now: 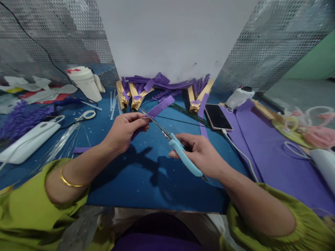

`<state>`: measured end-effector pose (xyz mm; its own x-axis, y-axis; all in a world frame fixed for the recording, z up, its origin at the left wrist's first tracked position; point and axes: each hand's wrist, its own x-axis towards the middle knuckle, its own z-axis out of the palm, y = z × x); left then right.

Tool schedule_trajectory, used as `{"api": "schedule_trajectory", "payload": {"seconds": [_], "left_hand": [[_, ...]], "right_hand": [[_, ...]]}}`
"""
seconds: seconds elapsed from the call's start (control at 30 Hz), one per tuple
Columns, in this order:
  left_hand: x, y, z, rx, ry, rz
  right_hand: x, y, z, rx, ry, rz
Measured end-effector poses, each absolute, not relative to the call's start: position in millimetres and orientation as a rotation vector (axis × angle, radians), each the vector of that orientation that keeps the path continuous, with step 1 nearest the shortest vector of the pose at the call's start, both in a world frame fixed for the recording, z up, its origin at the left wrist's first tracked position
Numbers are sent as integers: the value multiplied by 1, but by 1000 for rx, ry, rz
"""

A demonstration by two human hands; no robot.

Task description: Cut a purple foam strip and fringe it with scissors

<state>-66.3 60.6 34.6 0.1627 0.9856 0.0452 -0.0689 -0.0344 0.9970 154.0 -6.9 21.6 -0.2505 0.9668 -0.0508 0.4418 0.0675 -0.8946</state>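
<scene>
The left hand [125, 129] pinched a fringed purple strip [160, 106] above the blue mat [146, 181]. The right hand [201, 153] gripped blue-handled scissors [180, 150], fingers closed; the blades appeared to meet the strip's lower edge. A phone [217, 117] lay nearby.

Fringed purple foam strip [160, 106] (held aloft) between blue-handled scissors [180, 150] blades.

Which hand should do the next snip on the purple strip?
Probably the right hand: it holds the blue scissors, whose blades already meet the purple strip. The left hand is busy pinching that strip steady.
</scene>
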Motion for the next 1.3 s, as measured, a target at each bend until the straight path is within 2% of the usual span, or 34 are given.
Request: {"api": "schedule_trajectory", "payload": {"seconds": [1.3], "left_hand": [[-72, 66, 34, 1182, 961, 1081]], "right_hand": [[159, -4, 23, -1384, -1734, 1218]]}}
